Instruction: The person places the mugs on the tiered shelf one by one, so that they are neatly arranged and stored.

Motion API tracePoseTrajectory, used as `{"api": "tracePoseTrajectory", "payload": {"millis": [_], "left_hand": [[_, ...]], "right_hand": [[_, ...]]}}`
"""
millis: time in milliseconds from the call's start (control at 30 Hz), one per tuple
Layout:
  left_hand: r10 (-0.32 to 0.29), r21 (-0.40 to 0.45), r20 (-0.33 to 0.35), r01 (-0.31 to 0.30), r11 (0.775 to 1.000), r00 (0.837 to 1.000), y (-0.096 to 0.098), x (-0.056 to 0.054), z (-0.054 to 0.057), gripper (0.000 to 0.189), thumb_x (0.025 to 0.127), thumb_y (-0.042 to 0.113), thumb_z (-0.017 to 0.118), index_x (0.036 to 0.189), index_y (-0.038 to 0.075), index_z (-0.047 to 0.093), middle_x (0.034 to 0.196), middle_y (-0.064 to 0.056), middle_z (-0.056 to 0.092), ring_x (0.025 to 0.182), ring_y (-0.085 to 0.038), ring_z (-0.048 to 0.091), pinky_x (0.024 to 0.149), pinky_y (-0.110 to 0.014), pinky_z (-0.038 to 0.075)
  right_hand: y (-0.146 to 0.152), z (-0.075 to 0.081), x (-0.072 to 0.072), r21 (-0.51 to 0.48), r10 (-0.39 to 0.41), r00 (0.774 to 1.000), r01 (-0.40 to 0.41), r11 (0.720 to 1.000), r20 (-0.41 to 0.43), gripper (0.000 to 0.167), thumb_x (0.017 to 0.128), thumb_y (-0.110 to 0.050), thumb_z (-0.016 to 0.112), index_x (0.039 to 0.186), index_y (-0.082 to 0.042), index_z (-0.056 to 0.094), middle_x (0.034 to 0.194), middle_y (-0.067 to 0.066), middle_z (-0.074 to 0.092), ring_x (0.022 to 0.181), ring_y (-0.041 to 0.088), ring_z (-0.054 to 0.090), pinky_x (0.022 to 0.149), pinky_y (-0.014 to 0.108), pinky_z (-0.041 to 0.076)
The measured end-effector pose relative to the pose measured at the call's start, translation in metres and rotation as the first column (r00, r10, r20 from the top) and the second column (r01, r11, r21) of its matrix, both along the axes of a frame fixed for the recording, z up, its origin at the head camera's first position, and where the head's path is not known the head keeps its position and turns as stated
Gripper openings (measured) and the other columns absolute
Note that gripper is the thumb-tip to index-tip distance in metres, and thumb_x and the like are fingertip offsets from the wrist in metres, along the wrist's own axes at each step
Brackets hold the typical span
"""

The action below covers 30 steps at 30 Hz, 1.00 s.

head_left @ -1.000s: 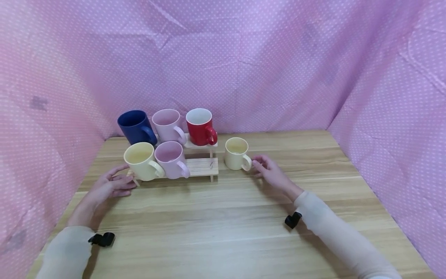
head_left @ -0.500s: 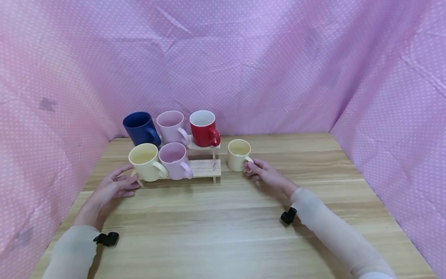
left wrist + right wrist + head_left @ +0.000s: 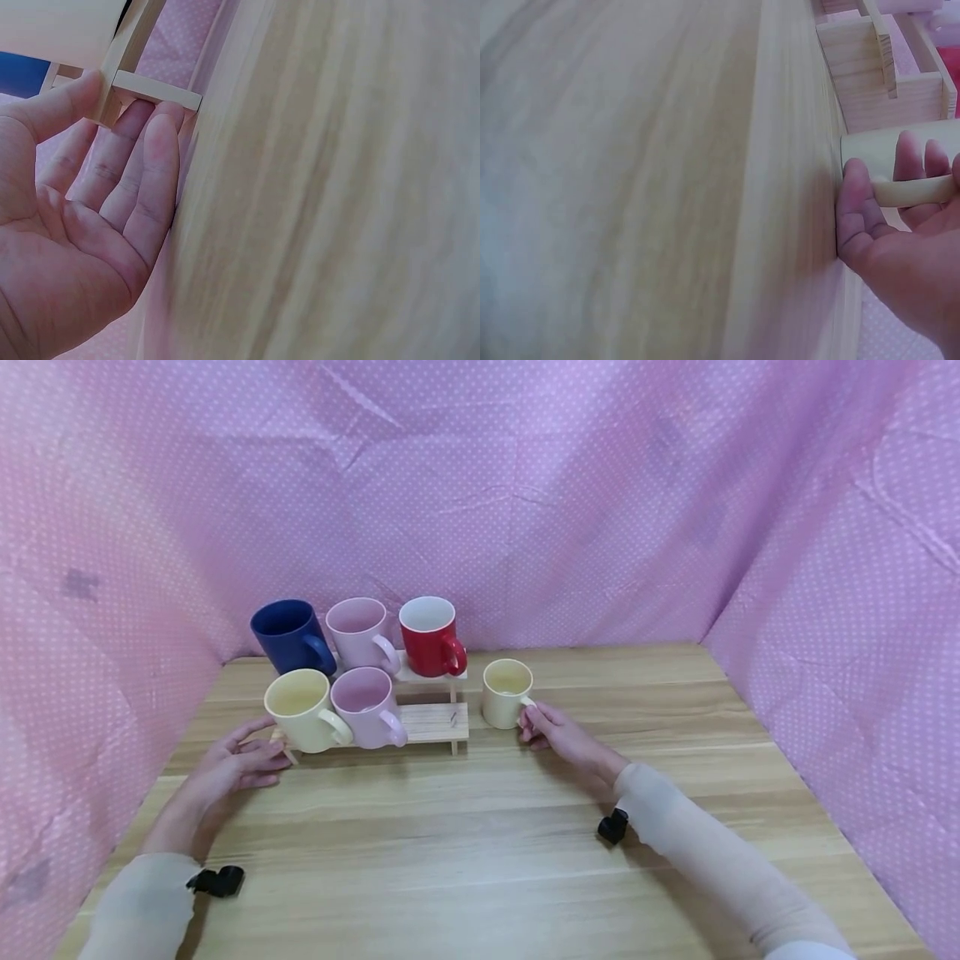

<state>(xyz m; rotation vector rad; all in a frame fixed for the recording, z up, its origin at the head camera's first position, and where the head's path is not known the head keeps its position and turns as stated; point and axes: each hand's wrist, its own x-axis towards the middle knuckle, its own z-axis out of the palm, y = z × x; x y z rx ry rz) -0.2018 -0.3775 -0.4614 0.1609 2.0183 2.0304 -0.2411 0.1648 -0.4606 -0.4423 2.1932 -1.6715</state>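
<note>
On the right of a two-tier wooden rack (image 3: 433, 723), a yellow mug (image 3: 501, 708) stands upright on the table. My right hand (image 3: 564, 737) grips its handle (image 3: 913, 193), fingers hooked through the loop in the right wrist view. My left hand (image 3: 231, 767) holds the left end of the rack's lower tier. Its thumb lies against the board's end, and the other fingers reach beneath around the short leg (image 3: 154, 88). On that tier sit another yellow mug (image 3: 302, 720) and a pink mug (image 3: 365, 717), handles toward the right.
The upper tier bears a blue mug (image 3: 288, 642), a second pink mug (image 3: 356, 639) and a red mug (image 3: 427, 647) with a white inside. Bare board shows at the lower tier's right end. Pink dotted cloth (image 3: 480, 510) hangs around the wooden table (image 3: 450, 852).
My right hand has moved left to the yellow mug and taken its handle. The left hand stays at the rack's end. The mugs keep their places; the head view shifts slightly.
</note>
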Motion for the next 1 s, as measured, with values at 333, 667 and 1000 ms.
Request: {"api": "tracePoseTrajectory", "payload": {"millis": [333,667,1000], "left_hand": [[-0.009,0.0,-0.016,0.009,1.0,1.0,0.0,0.001,0.005,0.041,0.104,0.005,0.056,0.131,0.037,0.056,0.106,0.002,0.074,0.098,-0.017,0.073,0.077,-0.035,0.063],[0.005,-0.033,-0.007,-0.005,0.999,1.0,0.0,0.001,0.006,0.039,0.105,0.009,0.057,0.131,0.037,0.054,0.106,0.003,0.073,0.098,-0.017,0.073,0.078,-0.036,0.063],[0.019,-0.054,0.022,-0.017,0.998,1.0,0.001,0.004,0.007,0.04,0.104,0.012,0.059,0.134,0.036,0.05,0.107,0.002,0.072,0.099,-0.018,0.073,0.08,-0.037,0.063]], "right_hand": [[-0.007,0.006,-0.002,0.002,-0.027,0.999,0.027,1.0,-0.039,0.049,0.113,-0.036,0.032,0.11,0.01,0.049,0.089,0.009,0.055,0.101,0.033,0.063,0.088,0.041,0.056],[-0.01,0.01,-0.003,-0.028,-0.059,0.997,0.061,0.998,0.05,0.053,0.111,-0.041,0.036,0.112,0.009,0.053,0.087,0.011,0.057,0.106,0.038,0.063,0.092,0.041,0.053],[-0.007,0.019,0.004,-0.072,-0.026,0.995,0.033,0.997,0.098,0.048,0.112,-0.034,0.039,0.104,0.009,0.057,0.095,0.018,0.061,0.106,0.042,0.062,0.1,0.042,0.053]]}}
